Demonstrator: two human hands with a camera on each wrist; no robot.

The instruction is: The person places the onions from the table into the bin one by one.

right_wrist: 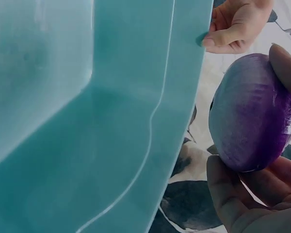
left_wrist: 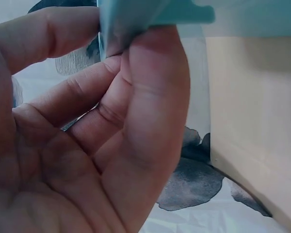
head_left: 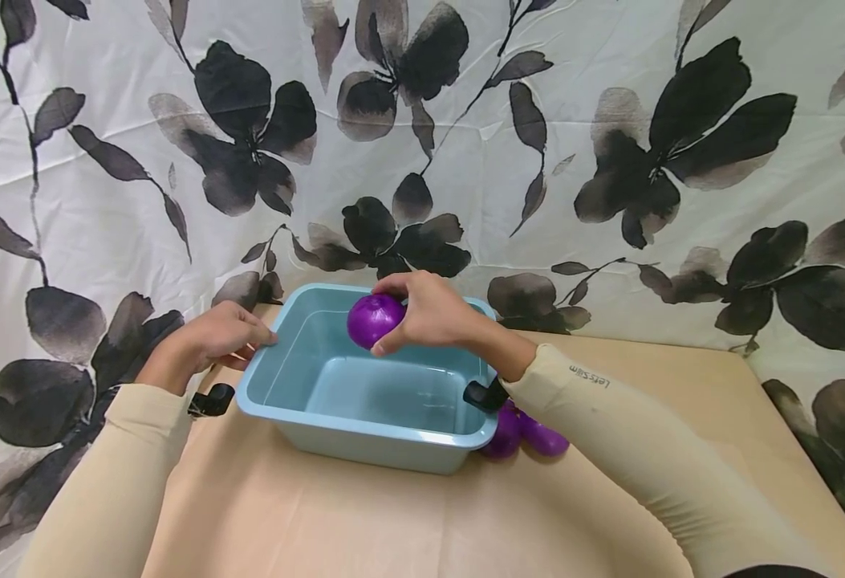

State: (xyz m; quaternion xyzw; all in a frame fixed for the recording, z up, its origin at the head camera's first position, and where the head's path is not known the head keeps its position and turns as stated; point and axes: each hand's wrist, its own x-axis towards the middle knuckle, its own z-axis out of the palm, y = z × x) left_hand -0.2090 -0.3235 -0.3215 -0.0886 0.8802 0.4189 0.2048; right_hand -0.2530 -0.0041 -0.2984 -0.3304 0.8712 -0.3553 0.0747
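While my left grip (head_left: 223,337) pinches the rim (head_left: 364,427) of the blue tub (head_left: 371,448), my right grip (head_left: 432,313) is curled round a purple ball (head_left: 373,321) above it. More purple things (head_left: 545,438) lie beside the tub on the table (head_left: 364,522).

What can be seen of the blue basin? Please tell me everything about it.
The blue basin is rectangular, with rounded corners, a flat rim and walls narrowing to a smaller base. It looks like smooth, slightly glossy plastic. A faint line runs along the inside, below the rim. It stands open side up on the tan tabletop, with nothing visible on its floor. The left hand pinches its left rim; part of its right side is hidden.
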